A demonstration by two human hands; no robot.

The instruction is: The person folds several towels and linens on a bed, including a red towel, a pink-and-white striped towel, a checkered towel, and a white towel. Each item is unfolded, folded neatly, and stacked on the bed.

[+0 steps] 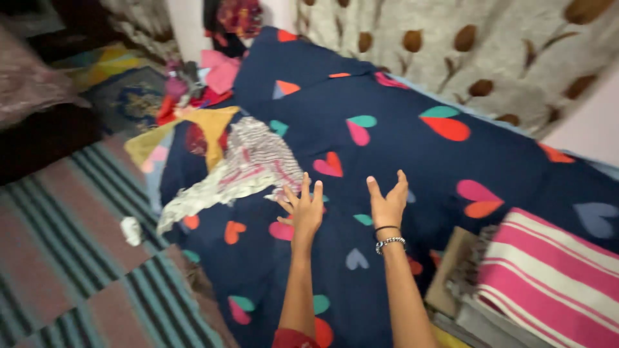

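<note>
A: What are the hands doing?

B: Both reach out over the bed. The left hand [304, 209] has its fingers [305, 187] spread and empty, tips just at the edge of a crumpled striped cloth [251, 164]. The right hand [389, 205] is palm-up, fingers loosely apart, holding nothing; a beaded bracelet [390, 242] sits on that wrist.

A: And where does that cloth lie?

B: On the navy bedsheet [400, 154] with coloured hearts, towards the bed's left side, bunched and trailing over the edge. Judging by the pose, the open hands look ready to gather fabric rather than grip anything small.

A: What else is around?

B: A yellow cloth [213, 125] lies just behind the striped one, with more mixed clothes [206, 80] piled further back. A folded pink-and-white striped blanket [554, 277] is stacked at the right, well apart. A small white scrap [131, 230] rests on the striped floor mat [71, 258].

A: Anything in the way?

B: Nothing lies between the hands and the cloth.
</note>
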